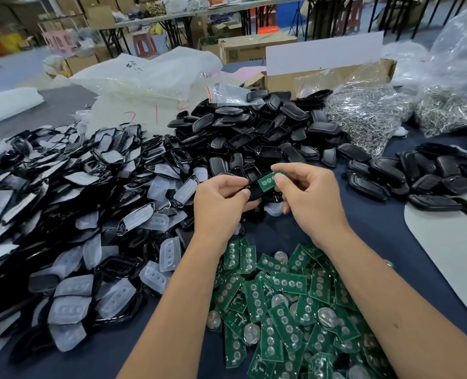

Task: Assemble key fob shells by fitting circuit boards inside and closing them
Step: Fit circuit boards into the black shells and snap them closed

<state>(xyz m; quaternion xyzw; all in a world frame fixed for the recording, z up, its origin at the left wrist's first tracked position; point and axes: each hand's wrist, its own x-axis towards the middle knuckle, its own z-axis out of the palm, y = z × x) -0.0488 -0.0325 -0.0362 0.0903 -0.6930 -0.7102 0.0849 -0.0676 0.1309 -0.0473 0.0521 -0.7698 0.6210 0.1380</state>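
My left hand [221,203] grips a black key fob shell half [255,191] above the dark table. My right hand [306,198] pinches a small green circuit board [266,181] between thumb and forefinger, its lower end touching the shell's open side. A heap of green circuit boards [287,305] with round silver button cells lies under my forearms. Black shell fronts with translucent button pads [71,231] are piled to the left. Black shell backs [259,132] are heaped behind my hands.
A smaller pile of closed black fobs [418,173] lies at the right beside a white sheet [451,255]. Clear bags of metal key rings [369,113] and a cardboard box [325,75] stand at the back right; white plastic bags [145,77] lie behind the piles.
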